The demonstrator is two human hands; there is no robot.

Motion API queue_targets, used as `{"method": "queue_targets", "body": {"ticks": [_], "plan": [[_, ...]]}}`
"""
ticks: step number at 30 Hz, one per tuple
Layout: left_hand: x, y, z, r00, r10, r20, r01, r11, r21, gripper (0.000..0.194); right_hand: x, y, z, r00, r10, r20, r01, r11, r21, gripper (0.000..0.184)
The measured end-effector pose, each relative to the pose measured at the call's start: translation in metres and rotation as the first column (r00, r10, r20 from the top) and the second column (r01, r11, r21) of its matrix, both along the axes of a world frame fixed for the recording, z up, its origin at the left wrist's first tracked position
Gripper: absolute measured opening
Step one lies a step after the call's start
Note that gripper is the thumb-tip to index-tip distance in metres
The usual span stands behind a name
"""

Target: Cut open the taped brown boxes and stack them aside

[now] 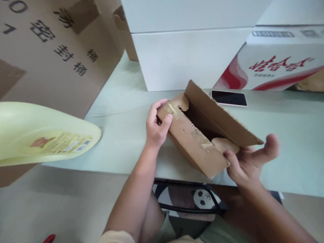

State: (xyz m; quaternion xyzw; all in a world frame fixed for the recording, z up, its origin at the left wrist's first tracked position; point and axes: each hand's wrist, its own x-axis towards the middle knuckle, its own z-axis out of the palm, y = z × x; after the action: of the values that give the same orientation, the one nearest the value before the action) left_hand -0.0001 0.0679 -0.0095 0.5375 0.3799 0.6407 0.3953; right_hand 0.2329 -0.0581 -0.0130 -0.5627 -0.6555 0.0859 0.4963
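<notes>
Tilted over the table's front edge is a small brown cardboard box (193, 135), its long flap raised and its side tabs partly folded in. Torn strips of clear tape cling to its near top edge. My left hand (157, 123) grips the box's left end, thumb on top and fingers around the far side. At the right end my right hand (250, 162) has its thumb on the near corner and some fingers behind the flap, with one finger sticking out. The inside of the box is in shadow, so its contents cannot be made out.
A phone (229, 98) lies behind the box on the pale green table (116, 148). White cartons (187, 57) and a red-and-white carton (278, 64) stand at the back. On the left are a large brown carton (63, 67) and a pale yellow plastic object (30, 128). A panda-print bag (187, 197) sits below the edge.
</notes>
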Motion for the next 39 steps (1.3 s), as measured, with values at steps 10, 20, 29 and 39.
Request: {"method": "queue_targets", "body": {"ticks": [10,20,29,39], "plan": [[0.022,0.012,-0.019,0.991,0.034,-0.129,-0.018,0.993,0.121,0.049,0.027,-0.012,0.005,0.947,0.316,0.054,-0.317,0.949,0.005,0.048],[0.011,0.017,-0.036,0.977,0.056,-0.208,0.005,0.959,0.284,0.049,0.014,-0.003,-0.010,0.940,0.333,-0.077,-0.317,0.933,0.168,0.058],[-0.001,0.010,-0.023,0.833,0.162,-0.529,0.074,0.915,0.397,0.046,0.015,0.001,-0.008,0.937,0.347,-0.027,-0.343,0.934,0.101,0.040],[-0.006,0.011,-0.016,0.821,0.149,-0.551,0.106,0.909,0.403,0.045,0.022,0.003,-0.020,0.894,0.407,-0.188,-0.393,0.913,0.108,0.051]]}}
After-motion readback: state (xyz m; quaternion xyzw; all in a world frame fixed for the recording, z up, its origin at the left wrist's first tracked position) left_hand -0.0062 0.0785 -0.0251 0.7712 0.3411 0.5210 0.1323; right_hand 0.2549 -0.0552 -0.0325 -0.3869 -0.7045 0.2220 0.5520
